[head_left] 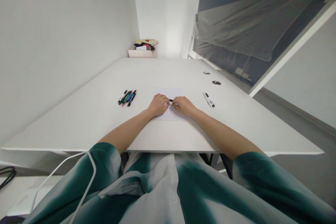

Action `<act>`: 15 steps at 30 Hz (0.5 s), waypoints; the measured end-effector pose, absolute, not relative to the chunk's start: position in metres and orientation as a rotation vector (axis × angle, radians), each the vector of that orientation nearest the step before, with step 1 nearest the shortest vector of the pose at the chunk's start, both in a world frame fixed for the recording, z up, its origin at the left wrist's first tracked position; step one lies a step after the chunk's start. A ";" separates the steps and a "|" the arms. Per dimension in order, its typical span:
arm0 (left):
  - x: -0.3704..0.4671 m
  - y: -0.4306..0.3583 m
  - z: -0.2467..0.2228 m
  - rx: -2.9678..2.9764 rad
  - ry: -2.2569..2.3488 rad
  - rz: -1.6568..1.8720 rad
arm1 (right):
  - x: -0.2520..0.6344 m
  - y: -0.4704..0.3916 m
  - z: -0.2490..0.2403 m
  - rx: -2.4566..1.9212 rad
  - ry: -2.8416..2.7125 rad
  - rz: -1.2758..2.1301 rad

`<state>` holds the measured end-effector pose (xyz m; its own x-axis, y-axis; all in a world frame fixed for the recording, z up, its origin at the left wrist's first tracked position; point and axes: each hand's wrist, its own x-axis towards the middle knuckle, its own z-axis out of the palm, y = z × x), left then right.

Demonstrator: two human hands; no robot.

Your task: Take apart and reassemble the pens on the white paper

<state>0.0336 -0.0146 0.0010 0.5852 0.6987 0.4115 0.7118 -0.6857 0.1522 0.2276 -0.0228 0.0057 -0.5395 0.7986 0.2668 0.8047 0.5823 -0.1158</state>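
Both hands meet over a sheet of white paper [172, 114] on the table. Between them shows a small black-and-white pen [171, 100], mostly hidden by the fingers. My left hand [159, 104] pinches its left end, and my right hand [183, 105] has its fingers closed around the right end. To the left lies a group of several pens [127, 98] with black, green, blue and red parts. Two white-and-black pens [209, 100] lie side by side to the right of the paper.
The white table [99, 122] runs along a wall on the left. Two round metal grommets [216, 83] sit near its right edge. At the far end stands a box [140, 53] with folded items on top. A dark panel under clear plastic [236, 24] leans at right.
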 end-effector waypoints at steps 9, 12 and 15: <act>0.036 -0.017 0.004 -2.790 -1.243 -0.781 | 0.226 -0.028 0.005 -1.350 -2.369 0.149; 0.034 -0.016 0.005 -2.793 -1.219 -0.820 | 0.227 -0.026 0.003 -1.283 -2.371 0.160; 0.027 -0.014 0.005 -2.760 -1.243 -0.828 | 0.230 -0.023 0.001 -1.273 -2.362 0.167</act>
<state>0.0271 -0.0143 0.0054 0.5470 0.6959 0.4653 0.6977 -0.6861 0.2060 0.2300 -0.0231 0.0010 -0.4734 0.8173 0.3285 0.7629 0.5669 -0.3109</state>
